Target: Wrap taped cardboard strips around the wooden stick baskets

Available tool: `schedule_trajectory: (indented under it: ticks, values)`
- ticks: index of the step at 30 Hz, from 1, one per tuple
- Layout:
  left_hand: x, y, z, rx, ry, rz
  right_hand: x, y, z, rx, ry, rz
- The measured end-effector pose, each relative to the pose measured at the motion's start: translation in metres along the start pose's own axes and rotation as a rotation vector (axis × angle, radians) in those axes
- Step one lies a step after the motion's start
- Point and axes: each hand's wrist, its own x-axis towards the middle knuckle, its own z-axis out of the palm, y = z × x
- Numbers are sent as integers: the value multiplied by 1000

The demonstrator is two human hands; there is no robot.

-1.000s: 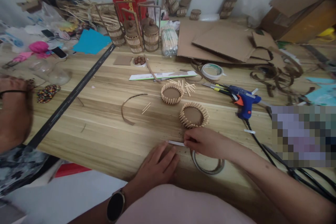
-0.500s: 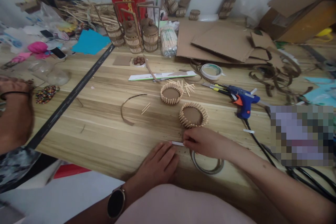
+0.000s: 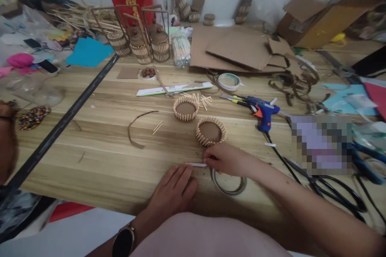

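Note:
My left hand [image 3: 174, 186] lies flat on the wooden table, its fingertips on the left end of a thin white strip [image 3: 197, 165]. At the strip's right end, my right hand [image 3: 221, 160] is closed in a pinch on it. Just below my right hand is a ring of brown strip [image 3: 229, 190], partly covered by that hand. A round cardboard base edged with short sticks [image 3: 210, 132] stands right above my right hand, and a second stick-edged base [image 3: 185, 109] is farther up and left.
A blue glue gun [image 3: 263, 110] with a black cable lies at right, near black-handled scissors [image 3: 337, 192]. Small lidded baskets [image 3: 159, 44] and cardboard sheets [image 3: 238, 48] stand behind. Another person's arm [image 3: 7, 144] is at the far left.
The view has shifted to the right, so things on the table appear farther left and the scissors show more. Both hands keep nearly the same places on the strip.

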Motion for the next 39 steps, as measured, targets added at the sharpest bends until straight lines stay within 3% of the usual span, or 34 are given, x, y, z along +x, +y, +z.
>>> schedule_trajectory:
  ticks: [4,8,15,25,31,35,39]
  values:
    - [-2,0,3,8,-10,6,-1,2,0,5,17,-2]
    - [-3,1,7,4,56,-24,-1,3,1,6,38,-10]
    - [2,-1,-4,33,7,-3,-3,1,0,33,59,1]
    - [8,-1,-5,38,18,17,-17,29,0,83,35,-7]
    - [6,0,-5,21,-85,5,-26,33,0,42,37,68]
    - [7,0,-5,24,-45,-17,-28,28,0,-3,59,114]
    - [3,2,-1,47,-83,-14,-28,24,2,-60,82,154]
